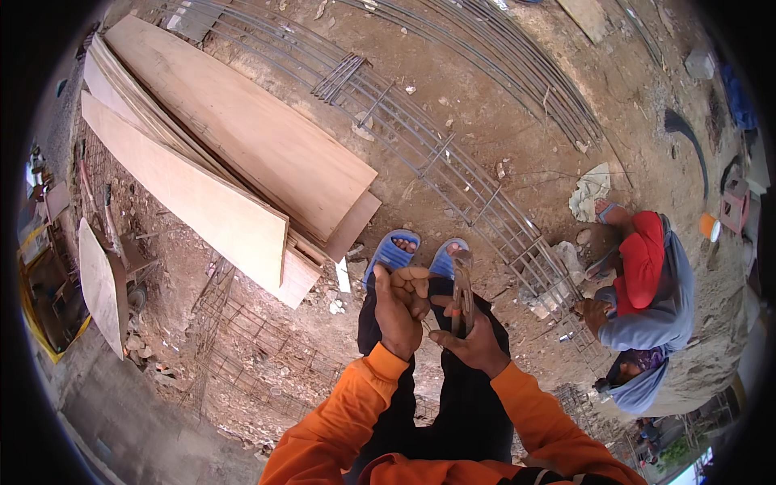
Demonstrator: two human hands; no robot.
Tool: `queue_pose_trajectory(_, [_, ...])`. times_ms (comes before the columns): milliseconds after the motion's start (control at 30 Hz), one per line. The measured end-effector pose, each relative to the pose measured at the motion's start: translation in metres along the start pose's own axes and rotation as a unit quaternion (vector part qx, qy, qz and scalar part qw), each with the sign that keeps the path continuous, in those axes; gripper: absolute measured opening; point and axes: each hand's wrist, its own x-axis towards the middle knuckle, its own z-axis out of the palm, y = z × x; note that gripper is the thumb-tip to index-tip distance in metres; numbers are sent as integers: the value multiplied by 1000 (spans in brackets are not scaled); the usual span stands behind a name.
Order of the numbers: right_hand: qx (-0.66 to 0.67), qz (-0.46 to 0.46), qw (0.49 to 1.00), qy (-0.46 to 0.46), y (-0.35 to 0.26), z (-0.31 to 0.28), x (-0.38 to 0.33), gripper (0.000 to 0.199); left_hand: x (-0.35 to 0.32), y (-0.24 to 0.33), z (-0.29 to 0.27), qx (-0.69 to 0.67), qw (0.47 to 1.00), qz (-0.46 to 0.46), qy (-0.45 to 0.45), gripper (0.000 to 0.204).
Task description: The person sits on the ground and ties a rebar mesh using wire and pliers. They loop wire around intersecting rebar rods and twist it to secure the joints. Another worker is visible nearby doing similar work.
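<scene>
My right hand (471,346) is wrapped round a pair of pincers (462,283), with their rounded metal head pointing away from me. Close beside it, my left hand (398,311) has its fingers curled in toward the palm; what they hold, if anything, is too small to make out. Both hands are in front of my legs, above my blue sandals (391,252). Beyond my feet a long rebar cage (436,153) with square ties runs from the far left down to the right.
Plywood sheets (242,121) are stacked at the left. A co-worker in a red and grey top (647,283) crouches at the cage's right end. Loose rebar rods (517,61) lie at the far side. Wire mesh (267,339) and a wheelbarrow (133,279) are at the left.
</scene>
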Motion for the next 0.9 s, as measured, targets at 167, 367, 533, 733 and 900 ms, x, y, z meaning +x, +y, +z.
queue_pose_trajectory(167, [87,37,994,-52,-98,6,-57,19,-82,52,46,-104,995,8,6,72])
queue_pose_trajectory(367, [52,134,987,-66,-164,-14,-52,11,-90,96,73,-108,974,137,143,71])
queue_pose_trajectory(533, [-22,207,975,-81,-221,-12,-32,14,-81,132,75,-96,993,53,48,73])
queue_pose_trajectory(733, [-52,240,961,-125,-304,-4,7,16,-74,198,58,-308,943,-95,-86,68])
queue_pose_trajectory(900, [-17,262,959,-107,-359,7,33,16,-73,245,56,-407,908,-18,-101,64])
